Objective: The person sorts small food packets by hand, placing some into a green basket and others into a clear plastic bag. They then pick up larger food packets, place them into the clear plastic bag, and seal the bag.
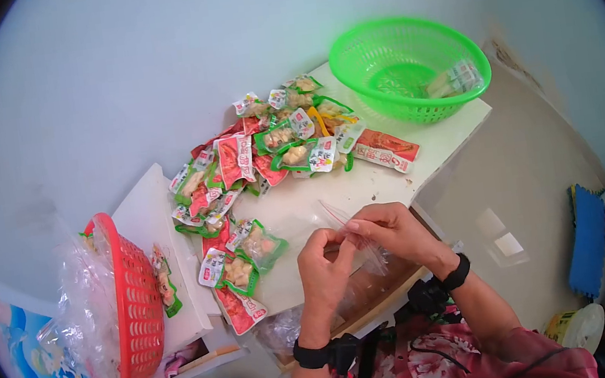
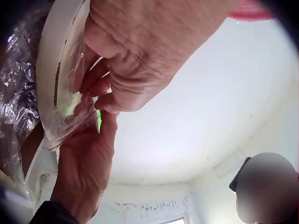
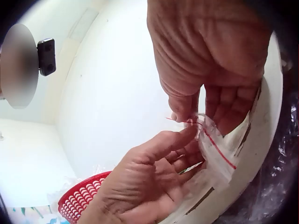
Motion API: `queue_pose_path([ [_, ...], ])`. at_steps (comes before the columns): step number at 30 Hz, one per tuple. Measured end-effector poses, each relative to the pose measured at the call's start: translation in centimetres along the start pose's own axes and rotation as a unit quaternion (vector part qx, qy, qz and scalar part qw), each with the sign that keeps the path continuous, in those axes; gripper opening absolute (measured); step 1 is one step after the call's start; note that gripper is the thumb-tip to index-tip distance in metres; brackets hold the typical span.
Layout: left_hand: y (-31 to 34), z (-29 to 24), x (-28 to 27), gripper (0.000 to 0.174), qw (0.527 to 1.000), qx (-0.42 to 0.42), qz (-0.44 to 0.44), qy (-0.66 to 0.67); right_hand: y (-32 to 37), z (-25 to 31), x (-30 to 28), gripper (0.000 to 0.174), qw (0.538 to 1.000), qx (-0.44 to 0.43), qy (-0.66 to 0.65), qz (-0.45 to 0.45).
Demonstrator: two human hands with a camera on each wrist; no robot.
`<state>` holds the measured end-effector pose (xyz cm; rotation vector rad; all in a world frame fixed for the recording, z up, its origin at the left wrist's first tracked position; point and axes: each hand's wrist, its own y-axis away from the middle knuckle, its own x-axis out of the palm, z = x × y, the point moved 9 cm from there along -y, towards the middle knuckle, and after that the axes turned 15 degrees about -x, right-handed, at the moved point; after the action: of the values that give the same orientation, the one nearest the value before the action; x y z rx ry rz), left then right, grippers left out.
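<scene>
Over the open drawer (image 1: 354, 300) at the table's front edge, both hands hold a small clear zip bag (image 3: 217, 151) with a red line along its mouth. My left hand (image 1: 324, 269) pinches the bag's mouth between thumb and fingers. Close against it, my right hand (image 1: 406, 236) pinches the same edge, the two thumbs nearly meeting. In the right wrist view the bag hangs down past the fingers, thin and crumpled. Left of the hands lie vacuum-packed snack packs (image 1: 239, 272) with green edges and a red packet (image 1: 240, 310).
A pile of green and red snack packs (image 1: 289, 138) covers the table's back. The green basket (image 1: 357, 80) at back right holds a few packs. At left stands a red basket (image 1: 138, 307) with clear plastic bags (image 1: 83, 306). More clear plastic (image 1: 290, 330) lies in the drawer.
</scene>
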<state>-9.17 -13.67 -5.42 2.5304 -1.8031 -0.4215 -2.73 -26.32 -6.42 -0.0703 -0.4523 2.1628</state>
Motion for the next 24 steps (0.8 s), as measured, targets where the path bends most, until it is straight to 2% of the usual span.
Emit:
queue_pose_path([
  [4,0.1,0.7,0.0,0.013,1.0,0.008,0.012,0.005,0.2,0.2,-0.5,0.017,0.999,0.024,0.013,-0.034],
  [9,-0.2,2.1,-0.9,0.011,0.995,-0.014,0.038,0.088,0.3,-0.2,-1.5,0.01,0.997,0.025,0.008,-0.072],
  [11,-0.6,2.6,-0.8,0.01,0.988,-0.027,0.06,0.14,0.3,-0.2,-1.5,0.01,0.995,0.013,0.058,-0.081],
  [13,-0.7,2.6,-0.8,0.01,0.991,-0.021,0.056,0.117,0.2,0.0,-1.7,0.012,0.991,0.029,0.11,-0.074],
  [16,-0.8,2.7,-0.1,0.013,0.992,-0.031,0.055,0.105,-0.7,4.2,-1.6,0.019,0.944,-0.123,0.291,-0.098],
  [17,-1.0,2.7,0.0,0.014,0.992,-0.037,0.054,0.104,-1.0,6.2,-1.2,0.027,0.926,-0.17,0.319,-0.105],
  [20,-1.3,2.8,0.4,0.015,0.996,-0.027,0.039,0.069,-2.5,11.6,2.7,0.028,0.899,-0.276,0.336,-0.056],
  [22,-0.3,0.2,0.1,0.016,0.995,0.098,-0.006,-0.004,-3.7,12.1,7.0,0.028,0.93,-0.235,0.277,0.055],
  [23,0.5,-0.9,0.1,0.016,0.986,0.161,-0.029,-0.041,-4.2,11.6,9.6,0.025,0.913,-0.235,0.314,0.114],
  [24,0.3,-0.4,0.7,0.024,0.989,0.146,0.018,0.008,-4.4,12.7,12.7,0.019,0.864,-0.31,0.356,0.175],
])
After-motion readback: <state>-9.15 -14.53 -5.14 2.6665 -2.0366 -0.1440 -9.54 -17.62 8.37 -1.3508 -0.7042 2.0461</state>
